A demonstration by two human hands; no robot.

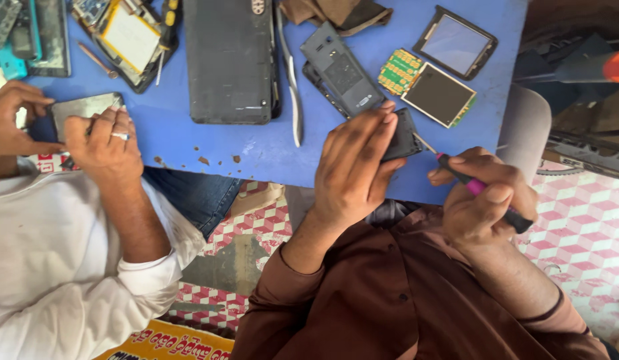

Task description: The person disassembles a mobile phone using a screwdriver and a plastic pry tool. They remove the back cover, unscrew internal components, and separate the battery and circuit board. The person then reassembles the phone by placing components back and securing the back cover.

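While the head camera looks down over brown sleeves, the scene lists so:

Left hand: the left hand (355,167) is clamped round a small dark phone body (403,133), fingers wrapped over its near face, only its right end showing.
Right hand: the right hand (486,200) is closed on a screwdriver (476,187) with a pink-and-black handle.
Where the phone body is: held at the near edge of the blue bench (269,150), between the two hands, just left of the screwdriver tip.
Which way the screwdriver points: its long axis runs from lower right to upper left, the thin metal tip aimed at the phone body's right edge; whether tip and edge touch I cannot tell.
Beyond the left hand: a grey phone back shell (341,70) lies slanted, touching the fingertips' far side; further left a big dark tablet (231,60) and a white curved tool (293,87).
Beyond the right hand: a bare screen on a green circuit board (431,90), and a framed display panel (456,41) further off.
Far left of both hands: another person's hands (99,143) in white sleeves press on a grey phone (83,108).
In the way: the left hand's fingers hide most of the phone body.
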